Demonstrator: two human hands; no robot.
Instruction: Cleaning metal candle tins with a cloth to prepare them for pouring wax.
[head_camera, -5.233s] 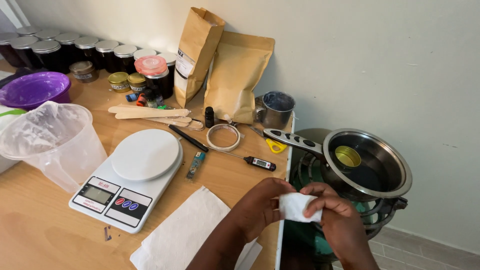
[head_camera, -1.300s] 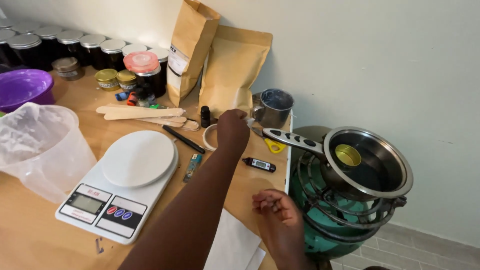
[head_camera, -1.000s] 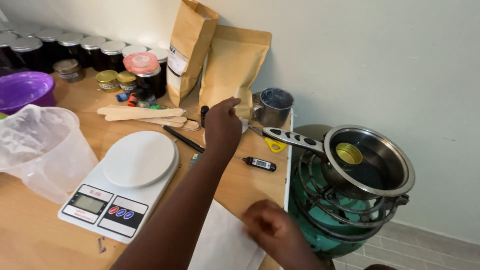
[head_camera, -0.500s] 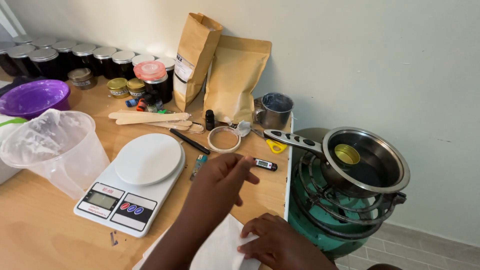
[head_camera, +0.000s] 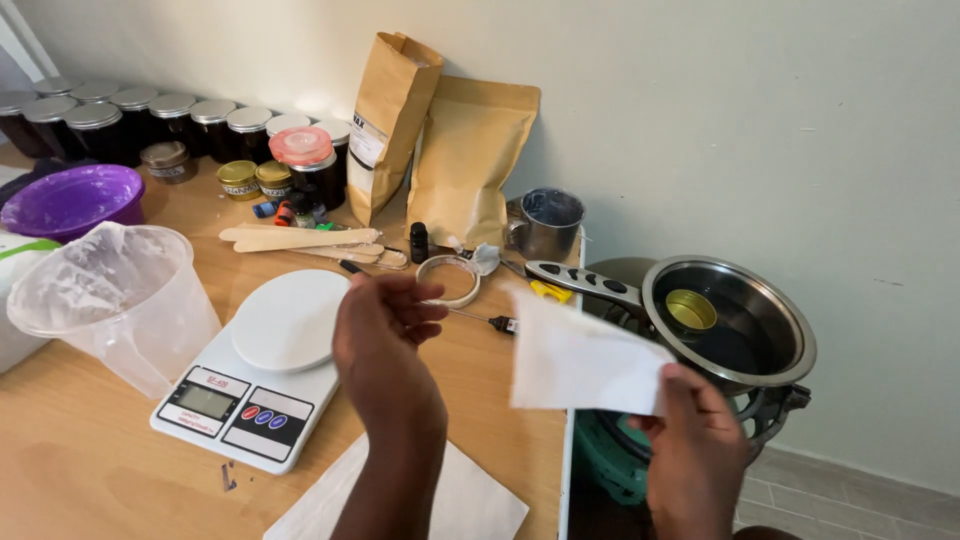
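White paper tissue (head_camera: 580, 358) is held up in the air by the right hand (head_camera: 693, 462), whose grip is closed on the sheet's lower right corner, thumb over the front; the sheet hangs just in front of the steel saucepan (head_camera: 735, 325) and past the right edge of the wooden counter (head_camera: 90, 470). The left hand (head_camera: 385, 345) is raised over the counter with its palm turned toward the sheet, fingers loosely curled and spread, its grip open and nothing held; it is seen near the tissue but apart from it. Under that hand a white digital kitchen scale (head_camera: 265, 370) is set, with a clear plastic cup (head_camera: 120, 300) just beside it on the left and a purple bowl (head_camera: 70, 198) farther back. A second white sheet (head_camera: 470, 500) is laid flat on the counter at the near edge. Behind the left hand a roll of tape (head_camera: 450, 280), wooden stirring sticks (head_camera: 300, 238), a small dark dropper bottle (head_camera: 419, 242) and a small metal cup (head_camera: 545, 222) are seen. Two brown paper bags (head_camera: 470, 160) are leaned against the wall, and a row of dark jars with silver lids (head_camera: 150, 120) is lined up along it. A small gold tin (head_camera: 690, 310) is placed inside the saucepan, which is set on a green gas burner (head_camera: 620, 460).
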